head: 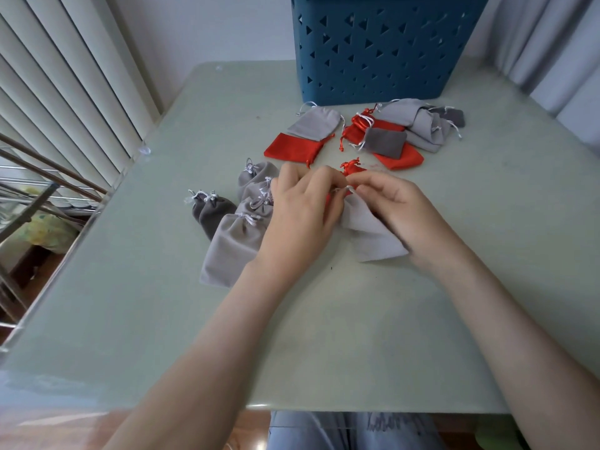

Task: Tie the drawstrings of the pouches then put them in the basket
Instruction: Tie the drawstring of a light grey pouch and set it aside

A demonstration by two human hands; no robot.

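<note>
A light grey pouch [373, 237] lies on the table in front of me, its mouth pointing away. My left hand [300, 209] and my right hand [394, 198] both pinch its white drawstring [342, 190] at the gathered top. A red pouch [352, 168] peeks out just behind my fingers. To the left lies a group of grey pouches with knotted strings [233, 222]. Further back lie flat pouches: a red one [293, 149], a light grey one [313, 123] and a mixed pile [409, 131]. The blue basket [383, 47] stands at the back.
The pale green table [292, 336] has its left edge near a metal rack [29, 203] and window blinds. Curtains hang at the back right. My knees show below the front table edge.
</note>
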